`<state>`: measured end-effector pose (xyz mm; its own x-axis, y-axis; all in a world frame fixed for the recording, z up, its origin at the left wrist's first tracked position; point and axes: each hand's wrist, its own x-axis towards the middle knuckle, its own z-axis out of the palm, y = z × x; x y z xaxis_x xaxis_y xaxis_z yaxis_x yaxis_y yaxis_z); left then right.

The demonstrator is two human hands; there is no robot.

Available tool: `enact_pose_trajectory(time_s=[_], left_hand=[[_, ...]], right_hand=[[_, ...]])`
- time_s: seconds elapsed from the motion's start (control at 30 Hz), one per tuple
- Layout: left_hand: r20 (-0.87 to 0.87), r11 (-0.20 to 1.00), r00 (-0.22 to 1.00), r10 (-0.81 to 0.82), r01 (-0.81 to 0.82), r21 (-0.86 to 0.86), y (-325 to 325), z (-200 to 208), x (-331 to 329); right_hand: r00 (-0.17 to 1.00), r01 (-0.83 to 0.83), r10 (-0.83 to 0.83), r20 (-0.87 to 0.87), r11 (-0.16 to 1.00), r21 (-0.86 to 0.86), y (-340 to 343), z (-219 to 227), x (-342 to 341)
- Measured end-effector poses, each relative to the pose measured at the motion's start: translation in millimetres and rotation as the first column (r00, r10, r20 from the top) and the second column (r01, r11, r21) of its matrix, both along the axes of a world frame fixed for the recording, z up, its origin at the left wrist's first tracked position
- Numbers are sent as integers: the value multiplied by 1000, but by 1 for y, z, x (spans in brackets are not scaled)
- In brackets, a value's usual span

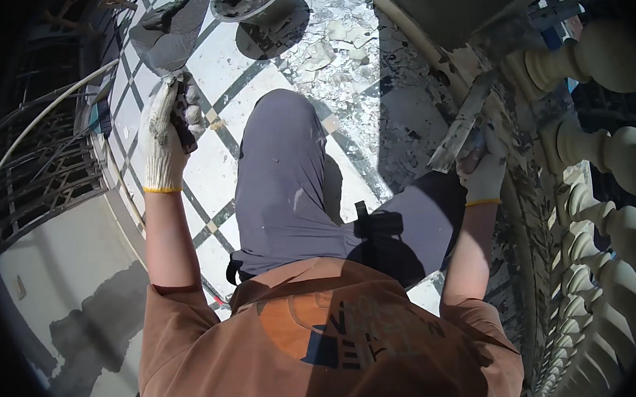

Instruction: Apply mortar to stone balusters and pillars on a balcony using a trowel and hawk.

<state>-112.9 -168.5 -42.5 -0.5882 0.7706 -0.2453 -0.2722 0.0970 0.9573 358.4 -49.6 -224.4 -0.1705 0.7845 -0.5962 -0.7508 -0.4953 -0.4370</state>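
My left hand (170,127), in a white knitted glove with grey smears, is closed around the dark handle of a trowel (170,51). Its broad grey blade points away from me and carries a lump of dark wet mortar (167,15). On the other side my right hand (485,168), gloved alike, grips a long flat trowel (462,125) smeared with mortar. That tool is close to the rough ledge (498,104) under the balusters; whether it touches cannot be made out. Part of the right hand's fingers lies in shadow behind the blade.
A bucket of mortar (254,13) stands ahead on the tiled floor (212,67). Flaked debris (334,48) covers the floor beside it. Pale balusters (606,144) line the right. A metal grille (40,172) and a low wall (67,265) stand at left. My knees are bent between.
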Motion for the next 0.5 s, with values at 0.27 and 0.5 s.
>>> enact_pose_trajectory(time_s=[0.27,0.5], left_hand=[[93,986,984,-153,159,-53,83,-74,-57],[224,955,940,-256,282,-93,140,-94,-68]], right_hand=[[754,-347,278,595,938,1,-24,66,-55],[258,-551,302,918,826,-117,-3,117,-139]])
